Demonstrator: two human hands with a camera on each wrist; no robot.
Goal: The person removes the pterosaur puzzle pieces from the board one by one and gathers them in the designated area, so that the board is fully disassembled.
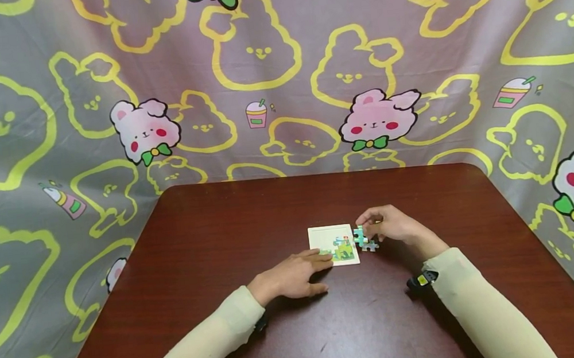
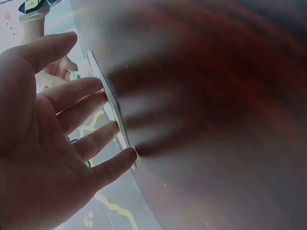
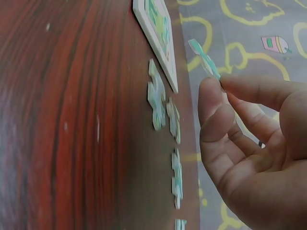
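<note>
A teal puzzle piece (image 3: 205,58), pinched in the right hand (image 1: 392,227), is held above loose pieces (image 3: 157,96) beside a partly filled puzzle tray (image 1: 319,236). The left hand (image 1: 292,275), fingers extended, touches the tray's near-left edge. Brown bench (image 1: 239,224); cartoon-patterned cloth (image 1: 305,99) behind.

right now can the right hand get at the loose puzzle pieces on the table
Probably yes: the right hand is near the loose pieces beside the board, nothing visible between, though it pinches another piece it may need to place first.

Board (image 1: 320,237) partly behind left fingers (image 1: 322,258)
</note>
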